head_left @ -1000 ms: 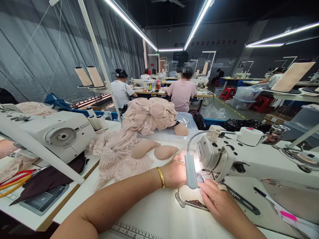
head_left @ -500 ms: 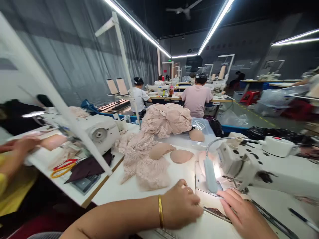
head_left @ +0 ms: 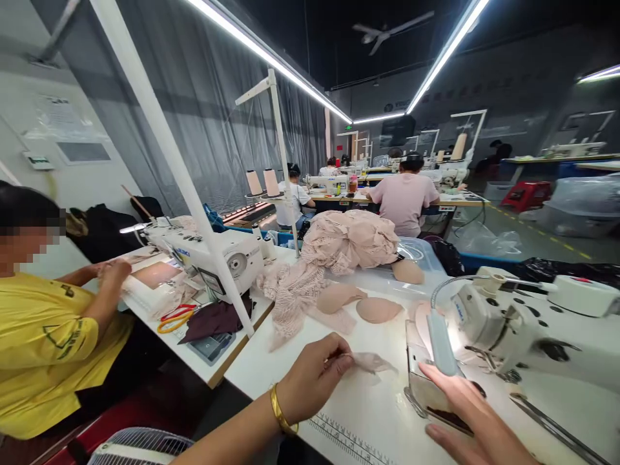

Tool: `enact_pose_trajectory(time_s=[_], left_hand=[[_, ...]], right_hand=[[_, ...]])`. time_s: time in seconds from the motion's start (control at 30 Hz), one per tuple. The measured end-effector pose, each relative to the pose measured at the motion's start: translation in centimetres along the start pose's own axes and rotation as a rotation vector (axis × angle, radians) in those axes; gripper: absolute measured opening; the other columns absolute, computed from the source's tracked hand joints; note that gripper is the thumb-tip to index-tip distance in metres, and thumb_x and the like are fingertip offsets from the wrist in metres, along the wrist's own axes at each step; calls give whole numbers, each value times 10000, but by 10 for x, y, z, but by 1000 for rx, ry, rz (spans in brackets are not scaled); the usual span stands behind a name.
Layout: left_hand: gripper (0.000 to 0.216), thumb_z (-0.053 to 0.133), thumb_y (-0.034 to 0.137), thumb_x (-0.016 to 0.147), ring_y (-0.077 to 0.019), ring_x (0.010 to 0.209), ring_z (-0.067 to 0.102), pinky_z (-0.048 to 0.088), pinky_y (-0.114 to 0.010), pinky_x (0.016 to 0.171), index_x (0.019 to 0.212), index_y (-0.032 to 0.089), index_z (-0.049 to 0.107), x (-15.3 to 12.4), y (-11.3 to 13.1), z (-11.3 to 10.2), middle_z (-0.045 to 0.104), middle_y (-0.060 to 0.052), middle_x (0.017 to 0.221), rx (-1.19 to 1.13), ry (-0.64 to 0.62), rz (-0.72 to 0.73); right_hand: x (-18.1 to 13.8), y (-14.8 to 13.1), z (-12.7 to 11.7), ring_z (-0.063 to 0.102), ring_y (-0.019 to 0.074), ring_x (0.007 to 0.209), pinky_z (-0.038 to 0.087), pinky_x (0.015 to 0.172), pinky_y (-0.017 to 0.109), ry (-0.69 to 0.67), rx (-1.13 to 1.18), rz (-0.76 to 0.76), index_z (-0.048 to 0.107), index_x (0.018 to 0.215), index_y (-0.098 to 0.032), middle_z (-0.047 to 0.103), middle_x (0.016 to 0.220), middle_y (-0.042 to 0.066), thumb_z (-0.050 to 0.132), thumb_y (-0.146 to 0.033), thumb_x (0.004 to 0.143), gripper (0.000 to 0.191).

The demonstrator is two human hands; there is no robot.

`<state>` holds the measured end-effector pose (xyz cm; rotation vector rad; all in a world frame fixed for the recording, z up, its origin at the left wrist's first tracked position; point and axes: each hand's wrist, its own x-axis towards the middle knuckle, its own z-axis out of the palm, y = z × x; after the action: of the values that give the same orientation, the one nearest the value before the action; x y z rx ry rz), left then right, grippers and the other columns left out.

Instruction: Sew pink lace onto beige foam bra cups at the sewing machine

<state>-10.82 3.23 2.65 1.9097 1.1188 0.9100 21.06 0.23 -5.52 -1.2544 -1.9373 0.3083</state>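
My left hand [head_left: 314, 374] has its thumb and fingers pinched on one end of a small sheer beige fabric piece [head_left: 371, 361], which trails right over the white table. My right hand [head_left: 472, 413] is open, its fingers stretched out over the front of the sewing machine's metal bed plate [head_left: 420, 369]; whether the fingertips touch the plate is hard to tell. Just above that hand, a grey lamp head [head_left: 442, 342] lights the needle area of the white sewing machine [head_left: 513, 323]. Two beige moulded bra cups [head_left: 380, 310] lie beyond my left hand, beside lace fabric [head_left: 295, 310].
A large heap of beige fabric [head_left: 351, 239] rests by a clear plastic bin [head_left: 426, 258]. A printed ruler [head_left: 349, 439] runs along the front table edge. At left, a co-worker in a yellow shirt [head_left: 53, 349] sits by another sewing machine [head_left: 232, 258], with red-and-orange-handled scissors [head_left: 177, 318] nearby.
The view has swung left, showing more of the co-worker. My left hand has drawn away from my right, and the sheer fabric now shows in its pinch. My right hand stays by the bed plate.
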Motion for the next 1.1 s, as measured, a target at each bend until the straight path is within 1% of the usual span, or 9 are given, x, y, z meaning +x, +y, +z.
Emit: enact_pose_trajectory(time_s=[0.07,0.17,0.27,0.47,0.57,0.63,0.73,0.9,1.1], left_hand=[[358,604,540,970,-131,671,437,353,-256,628,907,191,558,4,12,7,500,27,736,-301,-17,-83],[505,725,655,844,-108,647,412,341,-231,600,864,185,540,9,16,24,491,35,740,-602,22,-218],[541,822,630,761,-109,685,464,390,-227,643,810,187,516,7,9,45,539,26,773,-820,150,-311],[582,805,649,758,-107,668,441,370,-222,613,807,220,415,-11,-16,77,481,57,740,-950,292,-397],[521,705,657,832,-116,634,444,374,-234,595,818,225,414,-4,-26,69,453,61,706,-649,99,-358],[382,641,564,909,-158,703,541,451,-276,639,891,215,484,13,-29,55,558,13,797,-172,-21,-210],[215,628,341,939,-281,1098,619,512,-437,937,1079,196,554,55,-30,34,644,-121,1179,462,6,67],[454,689,205,860,-359,1344,526,390,-531,1130,1297,173,571,131,-34,37,555,-189,1473,686,-103,206],[229,642,85,837,-320,988,691,448,-518,1018,1049,142,710,170,-34,59,754,-144,987,805,-182,203]], right_hand=[[3,-38,10,732,314,1040,628,829,414,-56,283,205,593,1453,-331,708,1332,99,668,-704,854,710],[9,-68,27,681,223,790,585,741,334,-2,566,409,709,1146,-259,727,912,40,593,-736,894,551],[12,-76,34,579,184,653,502,615,278,89,582,510,665,830,-233,587,690,-15,587,-715,905,494],[6,-89,33,652,217,811,506,818,308,348,475,521,674,916,-254,693,801,7,608,-678,916,429],[8,-90,34,568,161,550,499,653,285,407,579,540,612,940,-259,584,623,-52,526,-684,969,435],[12,-83,35,482,144,450,450,558,277,346,613,584,578,895,-261,491,533,-82,510,-693,969,443],[19,-65,37,469,170,476,420,553,297,245,570,619,505,780,-269,429,482,-75,509,-709,947,471],[23,-47,40,505,195,534,445,587,325,181,666,614,478,764,-277,478,522,-50,478,-658,978,438],[24,-38,40,554,170,612,489,616,306,188,748,668,489,760,-259,561,696,-32,534,-635,960,428]])
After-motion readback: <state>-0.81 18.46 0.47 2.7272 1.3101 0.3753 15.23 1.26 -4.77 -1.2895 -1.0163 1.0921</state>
